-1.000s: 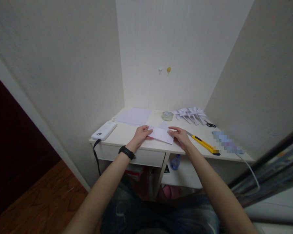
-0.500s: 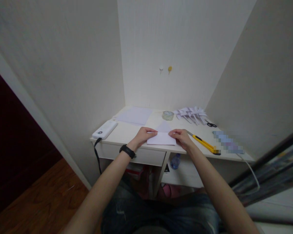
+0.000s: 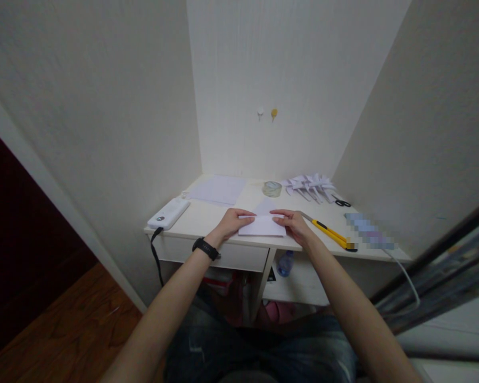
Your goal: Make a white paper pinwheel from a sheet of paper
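A folded sheet of white paper (image 3: pixel 262 226) lies at the front edge of the white desk (image 3: pixel 207 215), with a pointed part of paper (image 3: pixel 266 205) showing behind its far edge. My left hand (image 3: pixel 234 222) grips its left end, thumb on top and fingers along the far edge. At the right end my right hand (image 3: pixel 294 223) pinches it the same way. Close to my right hand lies a yellow utility knife (image 3: pixel 329 234), its blade end towards my fingers.
White sheets (image 3: pixel 217 189) lie at the back left, beside a roll of clear tape (image 3: pixel 272 189). Folded paper pieces (image 3: pixel 310 186) are piled at the back right near black scissors (image 3: pixel 342 202). A white device (image 3: pixel 168 213) with a cable sits left; a blurred phone-like object (image 3: pixel 369 231) lies right.
The whole view has shifted slightly. Both hands keep their hold on the folded paper, and the right fingers reach a little further left along its far edge.
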The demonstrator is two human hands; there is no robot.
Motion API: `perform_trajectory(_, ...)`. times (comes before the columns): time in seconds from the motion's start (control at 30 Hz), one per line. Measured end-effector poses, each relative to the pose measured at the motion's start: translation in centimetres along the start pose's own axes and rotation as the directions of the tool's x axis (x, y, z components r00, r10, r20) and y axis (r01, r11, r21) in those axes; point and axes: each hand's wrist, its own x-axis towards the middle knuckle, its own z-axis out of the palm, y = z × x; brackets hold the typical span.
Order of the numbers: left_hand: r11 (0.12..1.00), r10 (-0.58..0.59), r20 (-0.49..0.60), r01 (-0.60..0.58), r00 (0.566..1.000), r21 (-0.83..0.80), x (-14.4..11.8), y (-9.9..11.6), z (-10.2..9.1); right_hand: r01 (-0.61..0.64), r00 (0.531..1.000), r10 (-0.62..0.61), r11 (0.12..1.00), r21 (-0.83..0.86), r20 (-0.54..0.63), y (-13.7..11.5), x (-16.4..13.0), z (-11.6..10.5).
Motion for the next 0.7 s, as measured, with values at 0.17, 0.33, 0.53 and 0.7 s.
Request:
perform_trajectory(0.17, 1.0, -0.002, -0.001, 0.002, 1.0, -0.001, 0.03, -0.04, 0.1, -0.033, 0.998, 0.035, 0.998, -0.045, 0.053, 0.08, -0.04, -0.21)
perform_trajectory(0.33, 0.999, 0.006, -0.039, -0.004, 0.999, 0.053, -0.1, 0.26, 0.11, -0.026, 0.999, 0.028, 0.997, -0.066, 0.023, 0.1, 0.04, -0.15)
perform_trajectory(0.53, 0.998, 0.003, -0.046, 0.0, 0.999, 0.063, -0.04, 0.29, 0.11, -0.005, 1.0, 0.005, 0.999, -0.036, 0.005, -0.02, -0.08, 0.03)
perform_trajectory(0.7, 1.0, 0.007, 0.019, -0.007, 1.0, -0.006, -0.06, -0.02, 0.02, -0.023, 0.997, 0.026, 0.999, -0.048, 0.072, -0.12, -0.28, -0.37)
